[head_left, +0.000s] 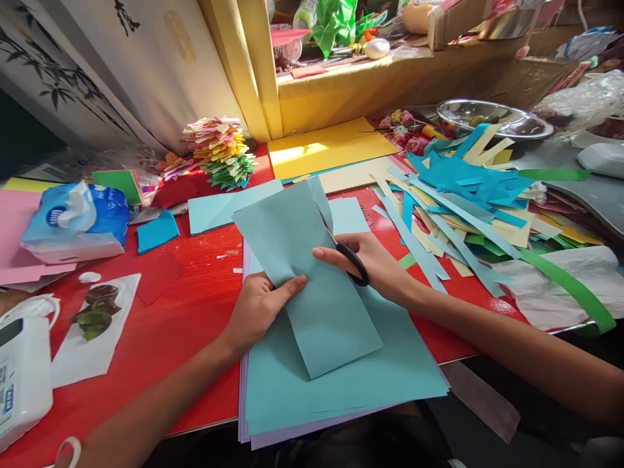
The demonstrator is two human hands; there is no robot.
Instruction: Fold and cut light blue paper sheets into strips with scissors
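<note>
A long piece of pale blue paper [331,318] is held up in the middle of the head view, tilted to the left. My left hand [260,305] pinches its left edge, with the thumb on top. The black-handled scissors [355,263] are in my right hand [373,263], their blades at the upper right edge of the paper. Part of the blades is hidden by the paper. Below the held piece lies a stack of blue and lilac sheets [404,370], reaching over the table's front edge.
Cut strips [453,227] are heaped on the right of the red table [205,338], near a metal bowl [511,120]. At the left are a tissue pack [75,221] and a white device [24,377]. Behind stand a folded-paper stack [221,153] and yellow paper [331,146].
</note>
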